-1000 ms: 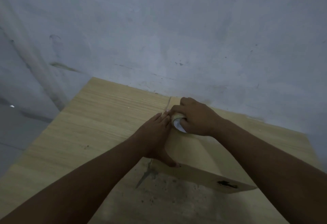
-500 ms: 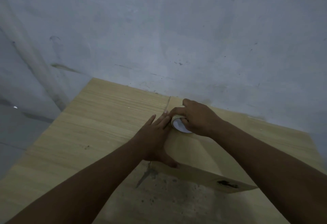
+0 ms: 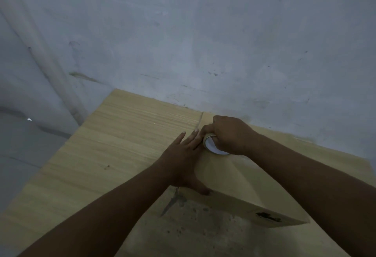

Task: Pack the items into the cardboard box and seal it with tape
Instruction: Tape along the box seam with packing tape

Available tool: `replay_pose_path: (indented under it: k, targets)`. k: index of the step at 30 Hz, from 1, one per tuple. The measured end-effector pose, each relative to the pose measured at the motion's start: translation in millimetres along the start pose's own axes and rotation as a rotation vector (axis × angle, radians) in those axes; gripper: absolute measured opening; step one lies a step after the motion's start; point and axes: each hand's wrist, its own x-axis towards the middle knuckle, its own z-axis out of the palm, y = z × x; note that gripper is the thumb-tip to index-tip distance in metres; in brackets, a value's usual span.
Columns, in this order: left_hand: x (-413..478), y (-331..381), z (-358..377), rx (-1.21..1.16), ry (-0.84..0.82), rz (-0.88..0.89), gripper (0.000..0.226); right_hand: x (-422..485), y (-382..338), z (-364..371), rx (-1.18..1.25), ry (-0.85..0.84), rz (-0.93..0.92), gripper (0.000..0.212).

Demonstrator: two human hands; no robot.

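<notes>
A closed cardboard box (image 3: 240,183) lies on the wooden table, its near side face carrying a small dark mark. My right hand (image 3: 230,134) grips a roll of tape (image 3: 213,147) with a white core, held against the box top near its far left edge. My left hand (image 3: 183,159) rests flat on the box's left edge, fingers spread toward the roll and thumb hooked over the near corner. What is inside the box is hidden.
The light wooden table (image 3: 114,147) butts against a grey-blue wall (image 3: 203,43) at the back. A worn, stained patch (image 3: 193,226) of the tabletop lies just in front of the box. The table's left edge drops to a grey floor (image 3: 24,151).
My left hand's fingers have opened and slid a little farther forward beside the roll. My right hand with the tape has shifted slightly toward me along the box top.
</notes>
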Motion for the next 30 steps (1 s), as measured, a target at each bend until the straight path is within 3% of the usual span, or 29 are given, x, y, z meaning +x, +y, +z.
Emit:
replay_pose_path:
  k: [2, 7, 15, 17, 30]
  targets:
    - [0, -1, 1, 0.024, -0.009, -0.003, 0.141, -4, 7, 7, 0.051, 0.032, 0.003, 0.051]
    - [1, -1, 4, 0.072, -0.022, -0.011, 0.143, -16, 17, 19, 0.079, 0.104, 0.019, 0.039]
    - [1, 6, -1, 0.029, -0.015, -0.012, 0.143, -3, -3, 6, -0.018, 0.046, 0.051, 0.035]
    - [1, 5, -1, 0.041, -0.018, -0.012, 0.143, -6, 0, 9, -0.008, 0.066, 0.048, 0.042]
    - [1, 4, 1, 0.097, -0.053, -0.035, 0.141, -13, 19, 9, 0.017, 0.018, 0.02, 0.034]
